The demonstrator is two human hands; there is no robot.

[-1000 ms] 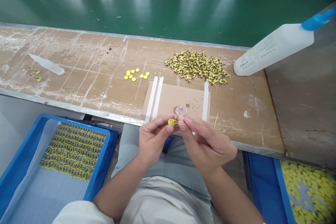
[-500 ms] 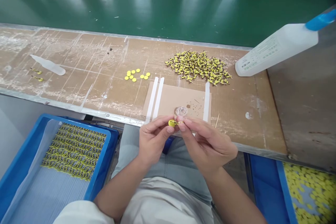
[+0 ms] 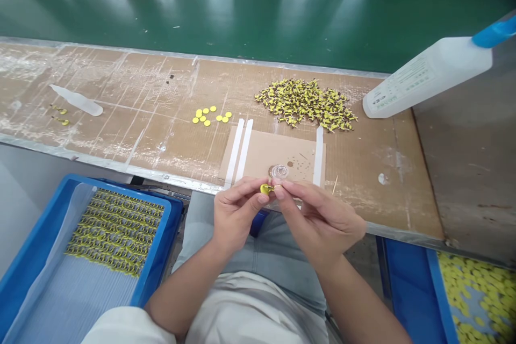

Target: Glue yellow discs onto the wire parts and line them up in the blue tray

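Note:
Between my two hands, over the table's front edge, is a small yellow disc (image 3: 265, 188) with a thin dark and yellow piece at its right side. My left hand (image 3: 237, 212) pinches the disc between thumb and fingertips. From the right, my right hand (image 3: 322, 215) pinches the small dark and yellow piece; the fingertips hide much of it. Just beyond the fingers, a small clear round dish (image 3: 279, 172) sits on a taped cardboard sheet (image 3: 262, 150). Whether the two pieces are joined I cannot tell.
A heap of small yellow and dark pieces (image 3: 306, 102) and several loose yellow discs (image 3: 207, 123) lie on the table. A white bottle (image 3: 427, 78) stands at right. Blue trays hold rows of pieces (image 3: 116, 231) at left and yellow discs (image 3: 479, 295) at right. A toothpick (image 3: 335, 184) lies near the sheet.
Both hands keep the same pinch on the pieces, with hardly any movement. The whole view has shifted very slightly.

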